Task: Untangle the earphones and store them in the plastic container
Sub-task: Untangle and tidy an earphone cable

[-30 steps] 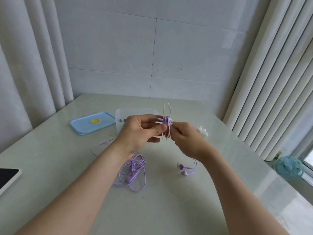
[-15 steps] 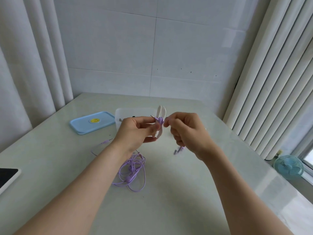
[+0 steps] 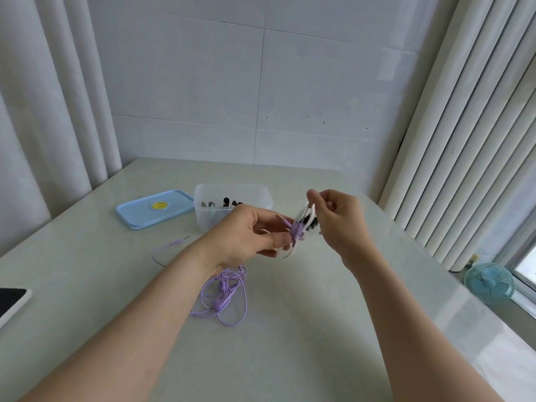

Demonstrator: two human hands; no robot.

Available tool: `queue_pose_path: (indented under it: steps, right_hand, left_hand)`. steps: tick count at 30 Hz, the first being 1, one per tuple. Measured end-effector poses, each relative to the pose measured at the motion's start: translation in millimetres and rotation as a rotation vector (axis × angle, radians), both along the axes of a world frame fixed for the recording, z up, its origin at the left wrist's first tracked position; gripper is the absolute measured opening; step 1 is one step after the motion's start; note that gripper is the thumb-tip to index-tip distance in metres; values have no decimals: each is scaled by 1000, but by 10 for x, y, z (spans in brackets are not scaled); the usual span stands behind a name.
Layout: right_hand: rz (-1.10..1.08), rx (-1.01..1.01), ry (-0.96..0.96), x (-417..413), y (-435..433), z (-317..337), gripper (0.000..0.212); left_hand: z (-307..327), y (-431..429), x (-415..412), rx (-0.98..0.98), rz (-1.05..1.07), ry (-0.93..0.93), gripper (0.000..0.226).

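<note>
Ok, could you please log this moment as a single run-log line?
stage: untangling | left hand: pinches purple-white cable knot | right hand: pinches white cable above it | container: open, lid beside

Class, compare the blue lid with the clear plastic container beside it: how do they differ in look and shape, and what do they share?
The lid is opaque blue; the container is see-through. The lid is flat, with a yellow disc at its centre; the container is deep and holds dark items. Both are rounded rectangles on the table.
</note>
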State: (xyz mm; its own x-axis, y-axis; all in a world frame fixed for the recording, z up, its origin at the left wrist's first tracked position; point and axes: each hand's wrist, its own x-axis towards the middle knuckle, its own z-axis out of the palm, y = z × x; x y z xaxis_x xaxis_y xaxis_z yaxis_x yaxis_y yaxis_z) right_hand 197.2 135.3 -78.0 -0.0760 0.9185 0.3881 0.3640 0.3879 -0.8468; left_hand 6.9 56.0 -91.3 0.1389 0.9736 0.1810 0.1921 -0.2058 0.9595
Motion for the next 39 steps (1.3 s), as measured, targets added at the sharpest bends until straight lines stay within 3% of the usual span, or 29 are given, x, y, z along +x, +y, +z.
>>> queue_pose_path:
  steps: [7, 11, 16, 18, 21, 24, 27, 31, 36, 39]
  right_hand:
    - [305, -247, -217, -63, -134, -47, 40]
    - [538, -399, -223, -167, -257, -16, 39]
    - [659, -482, -217, -193, -358, 59, 35]
    - [681, -461, -206, -191, -389, 78, 30]
    - [527, -250, -197, -206, -383, 90, 26]
    - [280, -10, -232, -186, -324, 82, 21]
    - [187, 22, -66, -161, -280, 88, 13]
    - [122, -61, 159, -134, -241, 92, 13]
    - [-46, 42, 28, -73, -149, 24, 31]
    - [59, -165, 143, -28, -61, 9, 40]
  left_hand:
    - [56, 27, 25, 95, 216, -355, 19]
    - [19, 55, 4, 79, 373, -330, 10]
    - [-6, 85, 31, 69, 487, -399, 12]
    - [-51, 116, -15, 90, 575, -335, 11]
    - [-126, 147, -150, 153, 646, -62, 13]
    - [-155, 142, -196, 188, 575, 123, 14]
    - [-151, 128, -105, 190, 473, 277, 13]
    - [-109, 100, -36, 153, 338, 292, 11]
    - [-106, 74, -28, 101, 173, 292, 12]
    - [-87, 54, -26, 89, 90, 168, 15]
